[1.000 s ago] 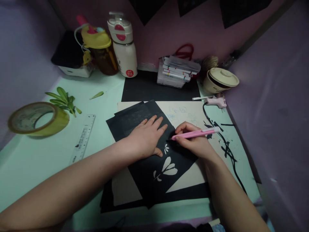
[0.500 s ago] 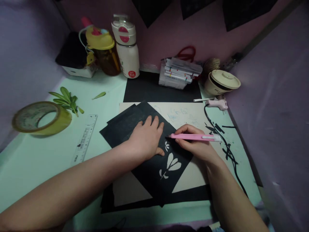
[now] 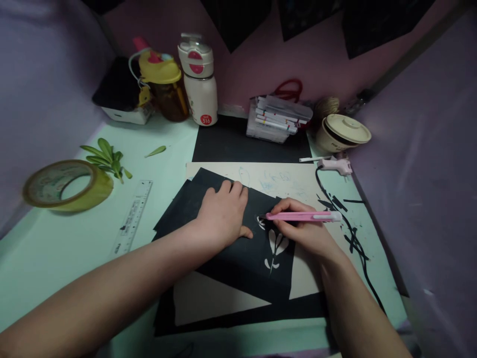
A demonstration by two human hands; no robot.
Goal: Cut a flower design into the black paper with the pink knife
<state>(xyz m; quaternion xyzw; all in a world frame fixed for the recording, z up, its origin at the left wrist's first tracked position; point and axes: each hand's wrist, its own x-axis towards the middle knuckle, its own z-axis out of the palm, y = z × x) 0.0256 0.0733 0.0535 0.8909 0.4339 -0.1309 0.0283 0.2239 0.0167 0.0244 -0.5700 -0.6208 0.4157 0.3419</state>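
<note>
On our pale green table [image 3: 40,258] we see a fat roll of tape [image 3: 93,193], green leaves [image 3: 107,155], a clear ruler [image 3: 132,214], a white bottle [image 3: 201,97] and a yellow-topped cup [image 3: 169,98].

- 2 hands [image 3: 223,214], 4 and 7 o'clock
- 1 pink cutter [image 3: 302,217], 4 o'clock
- 1 tape roll [image 3: 97,190], 9 o'clock
- 1 ruler [image 3: 132,219], 8–9 o'clock
- 2 bottles [image 3: 201,99], about 11 o'clock
- 1 lidded bowl [image 3: 345,130], 2 o'clock

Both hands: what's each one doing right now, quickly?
Left hand: open, palm down on the black paper.
Right hand: closed, holding a pink pen-shaped tool.
</note>
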